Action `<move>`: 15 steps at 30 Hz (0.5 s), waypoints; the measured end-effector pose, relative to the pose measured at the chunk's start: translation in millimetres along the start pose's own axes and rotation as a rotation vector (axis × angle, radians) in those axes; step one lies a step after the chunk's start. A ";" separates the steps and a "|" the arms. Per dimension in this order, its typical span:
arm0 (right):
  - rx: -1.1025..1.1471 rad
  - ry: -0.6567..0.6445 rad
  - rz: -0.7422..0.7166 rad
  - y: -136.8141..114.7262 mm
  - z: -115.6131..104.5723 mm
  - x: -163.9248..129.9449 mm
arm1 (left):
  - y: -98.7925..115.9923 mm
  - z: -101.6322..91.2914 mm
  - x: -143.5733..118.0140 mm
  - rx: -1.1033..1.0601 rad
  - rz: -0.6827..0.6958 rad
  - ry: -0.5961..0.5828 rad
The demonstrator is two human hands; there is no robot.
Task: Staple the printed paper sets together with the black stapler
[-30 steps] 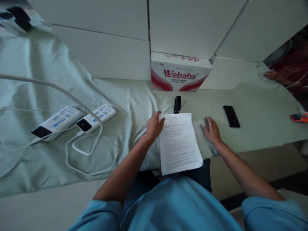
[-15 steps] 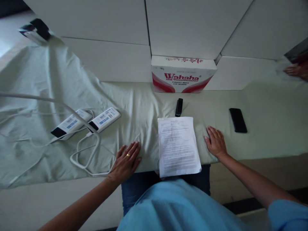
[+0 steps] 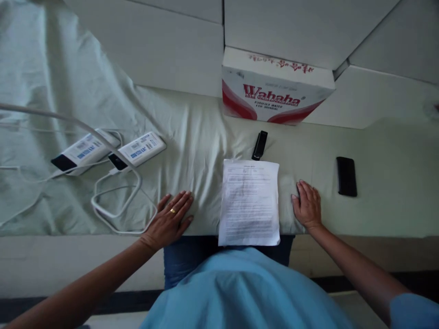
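A: Left hand (image 3: 168,219) — flat, palm down on pale green cloth (image 3: 192,151), fingers spread, holding nothing. Ring on one finger. Just left of printed sheet (image 3: 249,201), not touching.

B: Right hand (image 3: 307,206)?

A: Also flat and open on cloth, fingers loosely apart, empty. Just right of sheet, a narrow gap between.

B: Sheet position?

A: Between both hands, lying flat, near edge overhanging table front. Black stapler (image 3: 259,145) touching or just beyond far edge; cannot tell which.

B: Surroundings?

A: Black phone (image 3: 346,176) right of right hand, apart. Wahaha box (image 3: 274,93) against wall behind stapler. Two white power banks (image 3: 109,151) far left, white cable (image 3: 116,201) looped near left hand.
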State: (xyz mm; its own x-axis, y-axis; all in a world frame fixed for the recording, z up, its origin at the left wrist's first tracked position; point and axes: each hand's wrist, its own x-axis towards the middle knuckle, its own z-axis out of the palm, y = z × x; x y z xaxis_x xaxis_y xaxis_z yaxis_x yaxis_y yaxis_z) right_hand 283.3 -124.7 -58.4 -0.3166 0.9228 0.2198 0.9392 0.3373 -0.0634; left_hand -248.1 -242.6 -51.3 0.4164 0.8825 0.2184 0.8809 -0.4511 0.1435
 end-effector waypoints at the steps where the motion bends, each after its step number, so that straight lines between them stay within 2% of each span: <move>1: 0.001 0.002 -0.001 0.2 -0.4 0.1 | 0.9 -0.9 0.7 0.006 0.002 0.003; 7: 0.005 0.001 0.013 0.7 -1.8 0.9 | 3.5 -3.1 1.2 0.007 0.015 0.037; 15: 0.050 0.014 0.003 4.7 -5.7 0.7 | 6.2 -0.6 -2.5 -0.047 -0.042 0.029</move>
State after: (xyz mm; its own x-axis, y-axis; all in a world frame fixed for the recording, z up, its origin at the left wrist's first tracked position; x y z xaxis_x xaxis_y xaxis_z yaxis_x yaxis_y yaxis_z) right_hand 288.3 -123.5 -53.0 -0.3113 0.9212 0.2334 0.9324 0.3435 -0.1122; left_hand -243.8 -247.7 -50.4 0.3722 0.8968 0.2394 0.8854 -0.4204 0.1983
